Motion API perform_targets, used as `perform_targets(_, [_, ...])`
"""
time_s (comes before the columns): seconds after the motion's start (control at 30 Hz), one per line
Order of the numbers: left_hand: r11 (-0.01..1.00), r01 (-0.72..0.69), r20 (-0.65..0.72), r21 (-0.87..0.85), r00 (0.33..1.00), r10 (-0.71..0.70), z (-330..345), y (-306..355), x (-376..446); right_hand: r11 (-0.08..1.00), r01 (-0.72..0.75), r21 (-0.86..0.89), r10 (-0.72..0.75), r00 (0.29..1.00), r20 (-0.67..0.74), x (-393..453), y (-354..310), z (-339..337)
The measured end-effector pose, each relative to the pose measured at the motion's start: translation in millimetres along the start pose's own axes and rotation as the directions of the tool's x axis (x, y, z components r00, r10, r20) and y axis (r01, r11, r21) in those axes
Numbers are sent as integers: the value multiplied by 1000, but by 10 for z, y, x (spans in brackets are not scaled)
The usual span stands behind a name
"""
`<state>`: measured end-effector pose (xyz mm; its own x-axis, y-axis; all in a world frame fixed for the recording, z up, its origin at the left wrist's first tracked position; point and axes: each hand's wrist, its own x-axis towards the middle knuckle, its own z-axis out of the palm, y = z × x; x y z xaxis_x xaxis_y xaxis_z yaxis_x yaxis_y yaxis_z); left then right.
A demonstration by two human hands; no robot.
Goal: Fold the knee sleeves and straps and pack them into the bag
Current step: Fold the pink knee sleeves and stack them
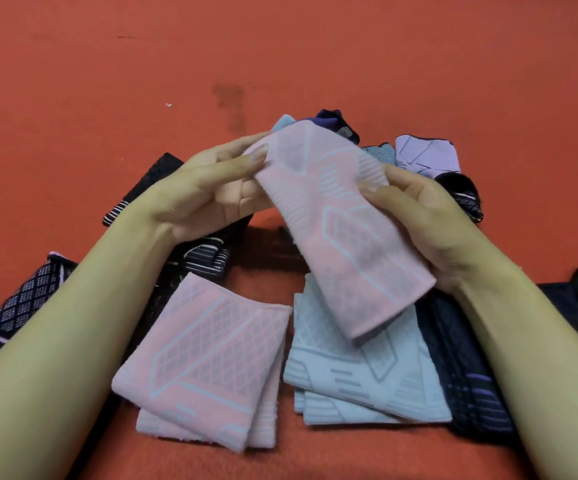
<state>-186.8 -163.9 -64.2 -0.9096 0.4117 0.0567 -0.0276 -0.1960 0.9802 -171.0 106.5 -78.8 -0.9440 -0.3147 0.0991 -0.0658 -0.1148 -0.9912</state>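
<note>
That pink knit knee sleeve with pale blue lines looks light, soft and floppy. Left hand pinches its far end, right hand grips its right edge; hold the ends so it won't sag.

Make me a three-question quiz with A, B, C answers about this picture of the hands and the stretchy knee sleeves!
1. Where is the folded pink pile?
A. left of the pale blue pile
B. on top of it
C. in a bag

2. What colour is the cloth surface?
A. green
B. white
C. orange-red

3. What is happening to the pink sleeve?
A. it lies flat
B. both hands hold it up
C. one hand holds it

Answers: 1 A, the piles sit side by side. 2 C, orange-red shows all around. 3 B, the left hand and right hand each grip an edge.
</note>
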Motion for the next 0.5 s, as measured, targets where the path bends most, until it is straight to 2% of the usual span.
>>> perform_targets(0.13, [995, 99, -177, 8, 980, -96, 83, 17, 25, 992, 4, 125, 10, 993, -114, 40, 17, 24])
perform_targets(0.27, [981, 186, -158, 60, 972, -175, 163, -2, 31, 977, -54, 204, 67, 996, -56, 48, 16, 20])
perform_targets(0.37, [963, 186, -139, 195, 977, -160, 170, -43, 32, 996, -77, 52, 80, 995, -59, 33, 45, 55])
perform_targets(0.43, [956, 147, -128, 255, 985, -117, 151, -65, 40, 992, -70, -101, 58, 991, -117, 53, 104, 71])
perform_targets(0.5, [953, 77, -136, 294, 990, -38, 153, -68, 40, 985, -25, -172, 4, 992, -122, 72, 139, 56])
